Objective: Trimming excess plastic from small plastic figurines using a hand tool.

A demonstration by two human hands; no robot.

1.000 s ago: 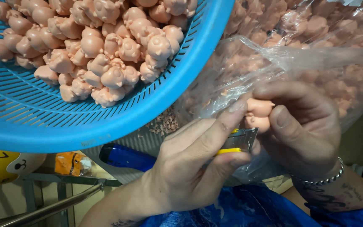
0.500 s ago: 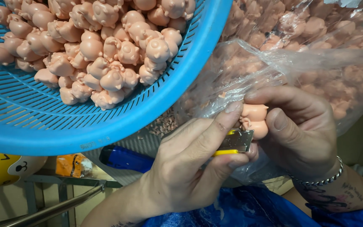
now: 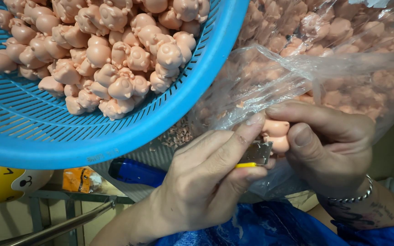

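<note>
one basket (image 3: 115,141), one bag (image 3: 324,68) — two hands (image 3: 197,191)

Bare hands, no sleeves; silver bead bracelet (image 3: 348,199) and dark tattoo (image 3: 379,210) at right wrist

A clear plastic bag (image 3: 324,68) fills the upper right, crumpled and glossy, packed with pink figures; its lower edge drapes over the hands. At lower left, under the blue basket's rim, lies a small orange packet (image 3: 82,179) with dark markings, partly hidden
</note>
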